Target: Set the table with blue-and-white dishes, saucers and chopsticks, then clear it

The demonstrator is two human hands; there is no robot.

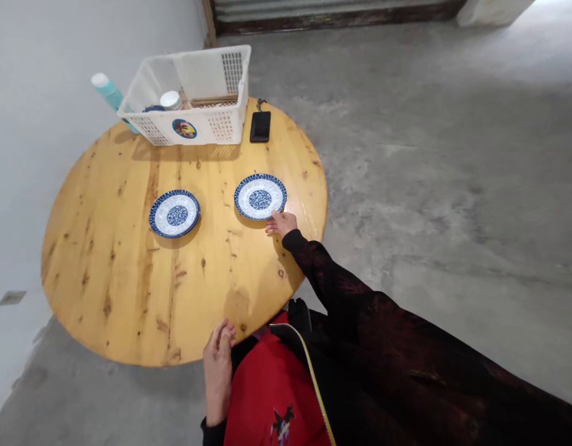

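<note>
My right hand grips the near right rim of a blue-and-white patterned plate, its thumb at the rim and its fingers beneath. Whether that plate rests fully on the wood cannot be made out. To its left sits a small stack of matching plates, apart from both hands; a second rim shows under the top one. At the front edge of the round wooden table, my left hand holds nothing, its fingers loosely bent and slightly apart.
A white plastic basket stands at the back, with a white round container and wooden sticks inside. Behind its left side is a light-blue bottle. A black phone lies right of the basket. A wall borders the left.
</note>
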